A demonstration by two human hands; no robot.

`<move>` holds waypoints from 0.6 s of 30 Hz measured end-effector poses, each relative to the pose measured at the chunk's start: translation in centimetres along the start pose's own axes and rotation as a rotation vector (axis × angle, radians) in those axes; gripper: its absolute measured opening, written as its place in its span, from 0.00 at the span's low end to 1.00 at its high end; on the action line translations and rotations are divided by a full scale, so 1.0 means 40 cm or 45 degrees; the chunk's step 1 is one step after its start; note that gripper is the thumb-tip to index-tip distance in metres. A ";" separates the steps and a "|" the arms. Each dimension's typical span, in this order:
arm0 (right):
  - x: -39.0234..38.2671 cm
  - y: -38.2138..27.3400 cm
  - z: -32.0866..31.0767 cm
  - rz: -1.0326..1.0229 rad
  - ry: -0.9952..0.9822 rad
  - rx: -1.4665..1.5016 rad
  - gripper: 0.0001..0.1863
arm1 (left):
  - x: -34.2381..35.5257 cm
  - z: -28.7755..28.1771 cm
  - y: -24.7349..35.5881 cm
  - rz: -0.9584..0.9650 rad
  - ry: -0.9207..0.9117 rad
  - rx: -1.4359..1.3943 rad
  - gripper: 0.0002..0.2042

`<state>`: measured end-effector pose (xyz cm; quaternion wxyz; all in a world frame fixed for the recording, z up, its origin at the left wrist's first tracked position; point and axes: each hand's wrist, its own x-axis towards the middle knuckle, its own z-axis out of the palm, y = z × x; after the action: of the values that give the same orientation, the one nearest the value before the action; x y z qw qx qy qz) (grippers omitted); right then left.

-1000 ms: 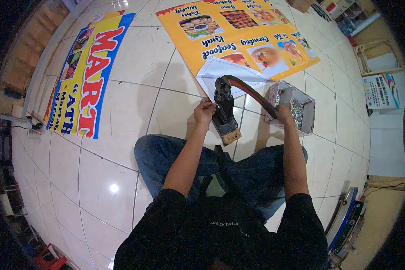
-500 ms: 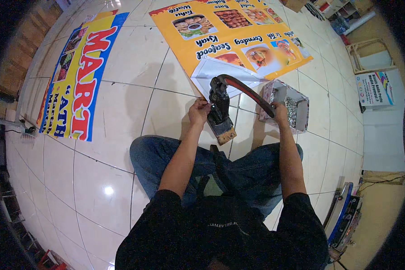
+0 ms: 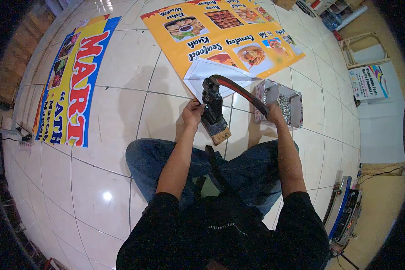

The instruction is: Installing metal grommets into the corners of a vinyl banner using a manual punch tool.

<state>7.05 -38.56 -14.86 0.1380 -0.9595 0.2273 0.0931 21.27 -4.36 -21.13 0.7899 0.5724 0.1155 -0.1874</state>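
Observation:
A black hand press point(image 3: 211, 100), which looks like an eyelet press, stands on a wooden block point(image 3: 221, 136) on the floor before my crossed legs. My right hand point(image 3: 275, 114) is wrapped around the end of its long, curved black-and-red lever point(image 3: 238, 91). My left hand point(image 3: 192, 114) is closed at the left side of the press head, fingertips pinched at the corner of a yellow food banner point(image 3: 236, 35). That near corner is folded over, showing its pale underside point(image 3: 196, 73). The press hides what lies between its jaws.
Beside my right hand sits an open cardboard box point(image 3: 296, 108) with many small shiny metal pieces. A blue-and-yellow banner point(image 3: 92, 54) lies at the left. Along the right edge are a wooden frame point(image 3: 344, 50), a printed board point(image 3: 369, 83) and a blue-edged tool point(image 3: 340, 209).
The whole view has shifted slightly, so the press, banners and box appear a little further left. Both hands keep their places, the right on the lever and the left by the press head.

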 end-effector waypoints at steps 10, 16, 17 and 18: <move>0.021 0.061 0.043 -0.007 0.375 0.201 0.14 | -0.001 -0.011 -0.004 -0.051 -0.065 -0.007 0.09; 0.014 0.059 0.050 0.047 0.378 0.368 0.11 | 0.007 -0.009 -0.014 0.019 -0.072 0.072 0.10; 0.013 0.054 0.048 0.139 0.385 0.395 0.11 | 0.007 -0.010 -0.015 0.041 -0.061 0.104 0.10; 0.011 0.050 0.043 0.084 0.411 0.371 0.09 | 0.008 -0.010 -0.015 0.042 -0.054 0.143 0.10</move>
<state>6.33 -39.93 -17.05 0.2339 -0.9240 0.2886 -0.0910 21.30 -4.18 -21.91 0.7618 0.6135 0.0786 -0.1928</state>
